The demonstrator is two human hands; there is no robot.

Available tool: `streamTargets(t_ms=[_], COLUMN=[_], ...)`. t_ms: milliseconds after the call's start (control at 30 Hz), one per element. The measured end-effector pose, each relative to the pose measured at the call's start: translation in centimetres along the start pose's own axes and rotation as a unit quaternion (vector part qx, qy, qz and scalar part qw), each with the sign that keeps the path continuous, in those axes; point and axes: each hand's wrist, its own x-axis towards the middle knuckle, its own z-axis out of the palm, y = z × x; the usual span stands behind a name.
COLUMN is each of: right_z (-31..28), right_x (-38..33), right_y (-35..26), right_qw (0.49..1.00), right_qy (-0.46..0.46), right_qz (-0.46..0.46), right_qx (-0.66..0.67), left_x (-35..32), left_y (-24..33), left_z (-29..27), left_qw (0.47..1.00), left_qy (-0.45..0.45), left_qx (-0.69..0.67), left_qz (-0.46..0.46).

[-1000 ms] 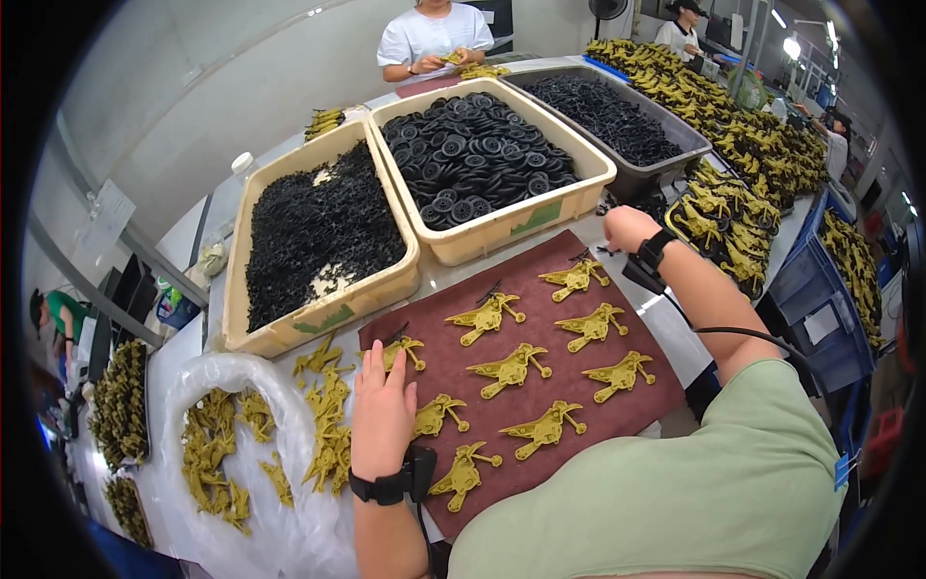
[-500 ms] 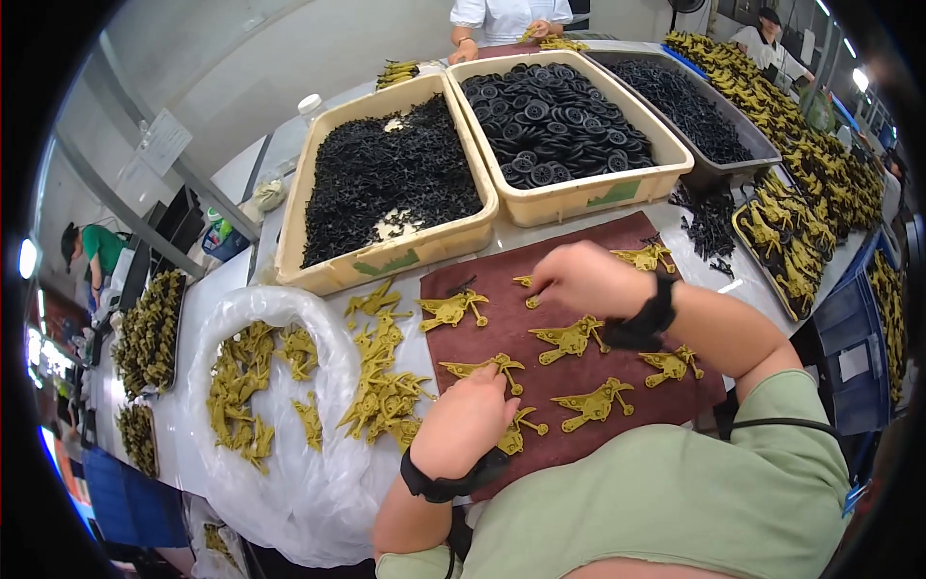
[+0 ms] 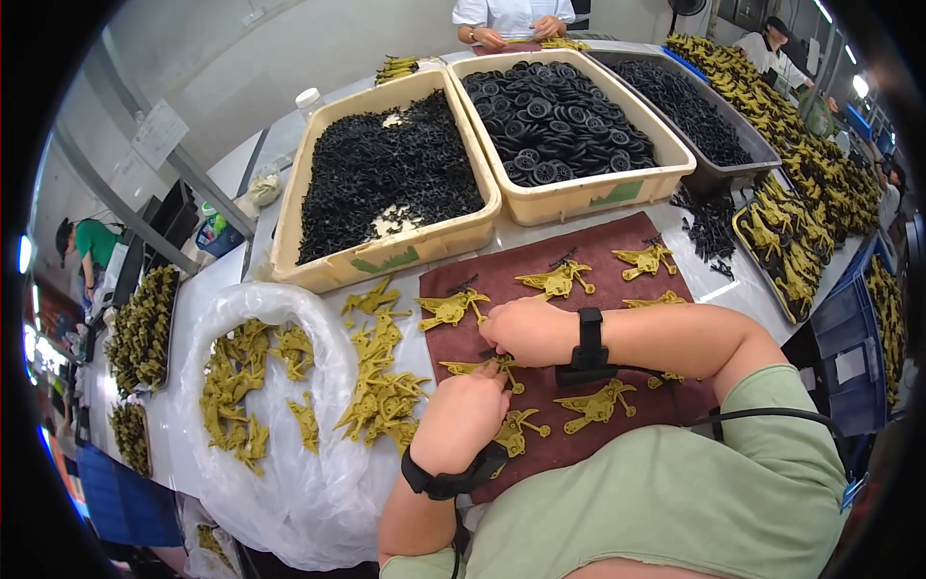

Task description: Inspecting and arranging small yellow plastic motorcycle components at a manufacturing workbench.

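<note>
Head view showed a long white worktable (image 3: 241, 289) in a factory room, with other people seated at its far end and more trays of olive parts along the right side. Two big cream bins stood side by side on it: the left bin (image 3: 386, 256) heaped with small black pieces, the right bin (image 3: 579, 198) full of black wheels. A clear plastic bag (image 3: 280, 463) lay open at the near left, olive parts spilling from it. Just below the bins lay a maroon cloth mat (image 3: 617, 289) with several olive plastic airplane bodies spread on it.

Both hands met over one airplane body (image 3: 473, 368) near the mat's left edge. The right hand (image 3: 526, 330) was curled closed over its upper end, and the left hand (image 3: 468, 415) pinched its lower part; whether a small black piece was pressed between the fingers could not be made out.

The body looked like light, stiff moulded plastic, thin at the wings and tail and probably apt to flex or snap there, so the thicker fuselage seemed the safer place to grip. The cloth likely kept parts from sliding.
</note>
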Motion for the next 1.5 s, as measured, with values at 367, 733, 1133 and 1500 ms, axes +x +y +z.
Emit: streamTargets(t_ms=[367, 733, 1133, 1500], right_z=[2.4, 1.0, -0.9, -8.2], right_x=[0.3, 1.1, -0.1, -12.0], right_y=[-2.2, 1.6, 1.8, 12.2], right_qw=[0.990, 0.996, 0.992, 0.969], right_qy=[0.070, -0.044, -0.002, 0.142], right_qz=[-0.022, 0.014, 0.024, 0.187], right_qx=[-0.122, 0.078, 0.120, 0.071], left_x=[1.0, 1.3, -0.9, -1.1], left_y=[-1.8, -1.7, -1.3, -3.2], left_z=[0.1, 0.6, -0.9, 1.5], left_qw=[1.000, 0.998, 0.995, 0.986], left_qy=[0.005, 0.023, 0.094, 0.156], left_qx=[0.019, 0.057, 0.016, 0.046], left_qz=[0.019, 0.021, 0.041, 0.032])
